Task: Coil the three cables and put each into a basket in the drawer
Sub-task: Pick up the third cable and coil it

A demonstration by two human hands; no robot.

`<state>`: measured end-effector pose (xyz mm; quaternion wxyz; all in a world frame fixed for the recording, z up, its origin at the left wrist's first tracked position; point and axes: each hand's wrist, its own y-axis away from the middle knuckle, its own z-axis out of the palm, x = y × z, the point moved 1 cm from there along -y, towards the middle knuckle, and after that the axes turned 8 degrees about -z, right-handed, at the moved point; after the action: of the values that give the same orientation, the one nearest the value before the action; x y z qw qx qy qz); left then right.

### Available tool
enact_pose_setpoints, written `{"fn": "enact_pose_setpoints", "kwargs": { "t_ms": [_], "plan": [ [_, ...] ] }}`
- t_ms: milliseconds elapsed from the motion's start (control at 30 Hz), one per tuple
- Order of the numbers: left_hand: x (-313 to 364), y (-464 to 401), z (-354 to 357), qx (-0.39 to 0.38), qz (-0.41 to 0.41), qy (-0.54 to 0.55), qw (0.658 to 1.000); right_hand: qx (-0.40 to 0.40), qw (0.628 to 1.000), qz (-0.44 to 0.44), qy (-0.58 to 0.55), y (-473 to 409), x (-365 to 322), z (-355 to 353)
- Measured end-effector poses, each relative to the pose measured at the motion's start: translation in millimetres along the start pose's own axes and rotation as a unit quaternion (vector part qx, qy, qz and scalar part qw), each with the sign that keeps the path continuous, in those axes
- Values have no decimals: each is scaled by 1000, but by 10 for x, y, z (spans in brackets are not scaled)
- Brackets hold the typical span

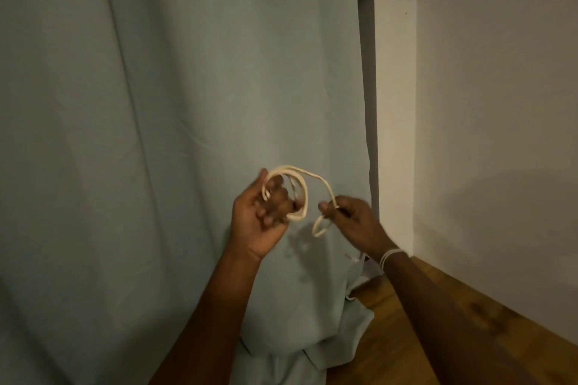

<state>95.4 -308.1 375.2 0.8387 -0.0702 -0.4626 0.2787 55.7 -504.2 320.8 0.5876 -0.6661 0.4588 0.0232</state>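
Note:
A thin white cable (pixel 305 197) hangs in the air between my two hands, in front of a pale green curtain. Several loops of it lie round the fingers of my left hand (pixel 266 216), which is raised palm up and grips the coil. A single strand arcs from the coil over to my right hand (pixel 353 219), which pinches it; a small loop dangles below that pinch. No drawer, basket or other cable is in view.
The pale green curtain (pixel 156 134) fills the left and centre and bunches on the wooden floor (pixel 406 337). A white wall (pixel 500 103) stands at the right, with a grey vertical post (pixel 367 72) beside the curtain.

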Motion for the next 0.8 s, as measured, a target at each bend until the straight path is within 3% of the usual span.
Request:
{"fn": "enact_pose_setpoints", "kwargs": {
  "t_ms": [100, 200, 233, 267, 333, 467, 567, 633, 733, 800],
  "plan": [
    [114, -141, 70, 83, 143, 31, 986, -81, 996, 20, -16, 295, 69, 331],
    [179, -246, -11, 157, 174, -80, 969, -225, 972, 69, -5, 523, -6, 594],
    [187, -257, -118, 212, 182, -195, 940, -255, 964, 76, 8, 557, -21, 631],
    [181, -238, -209, 264, 180, -335, 887, -272, 960, 69, 21, 570, -31, 629],
    [137, -169, -394, 289, 137, -539, 779, -263, 964, 41, 27, 545, -65, 522],
    [58, 2, -578, 228, -8, -701, 676, -198, 977, -20, 76, 372, -97, 80],
    [6, 66, -547, 188, -95, -749, 628, -178, 976, -17, 127, 268, -93, -116],
    [-54, 46, -475, 164, -125, -748, 631, -189, 974, -9, 126, 249, -127, -121],
    [-194, -42, -344, 154, -97, -617, 766, -209, 975, -13, 71, 316, -266, -3],
    [-242, -99, -289, 186, -60, -558, 807, -188, 982, 7, -4, 378, -352, 110]
  ]
}}
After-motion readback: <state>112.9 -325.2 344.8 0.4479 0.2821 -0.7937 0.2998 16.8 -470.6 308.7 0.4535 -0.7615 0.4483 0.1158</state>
